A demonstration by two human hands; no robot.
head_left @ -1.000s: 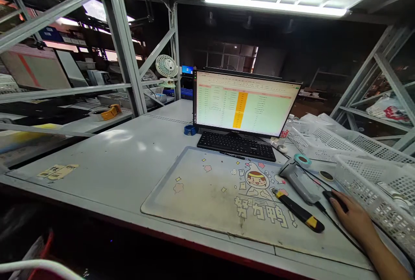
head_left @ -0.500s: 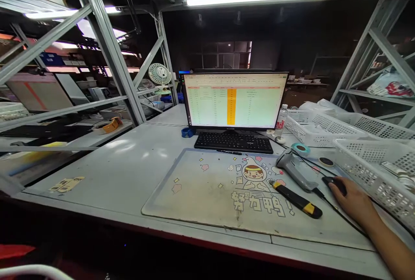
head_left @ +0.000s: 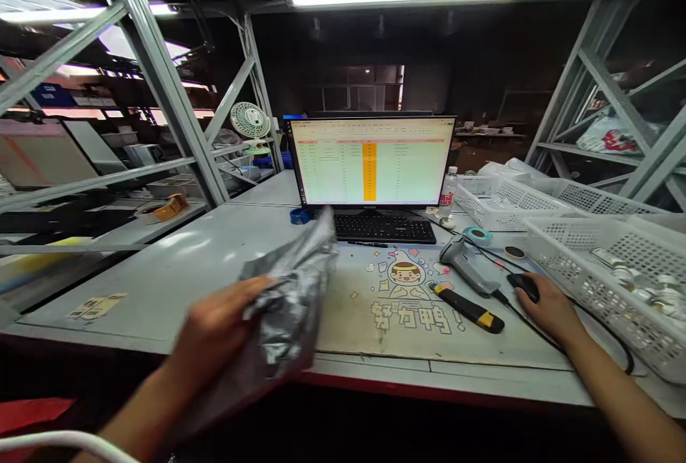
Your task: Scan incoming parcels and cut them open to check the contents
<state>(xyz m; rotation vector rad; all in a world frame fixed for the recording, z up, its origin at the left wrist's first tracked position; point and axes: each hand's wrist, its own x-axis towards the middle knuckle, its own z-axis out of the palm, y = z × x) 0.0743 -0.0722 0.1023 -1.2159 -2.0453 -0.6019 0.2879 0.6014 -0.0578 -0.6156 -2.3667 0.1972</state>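
My left hand (head_left: 222, 324) grips a crumpled silver-grey plastic mailing bag (head_left: 294, 306), held up over the front left part of the desk mat. Its contents, if any, are hidden. On the right, my right hand (head_left: 547, 309) rests over a black computer mouse (head_left: 524, 284) with its fingers curved round it. Left of that hand lie a grey barcode scanner (head_left: 467, 268) and a black and yellow utility knife (head_left: 469, 308), both on the printed desk mat (head_left: 348, 334). Behind the mat stand a black keyboard (head_left: 386, 228) and a lit monitor (head_left: 332, 177) showing a spreadsheet.
White perforated baskets (head_left: 605, 306) with small bottles line the right side. Tape rolls (head_left: 476, 234) and a plastic bottle (head_left: 449, 188) stand near them. Blue tape (head_left: 300, 216) sits left of the keyboard. Metal shelf posts (head_left: 155, 84) rise at left; the scanner's cable (head_left: 530, 320) crosses the mat.
My left hand has come into view from below, bringing the grey mailing bag over the desk. My right hand stays on the mouse. The view has shifted slightly to the right.
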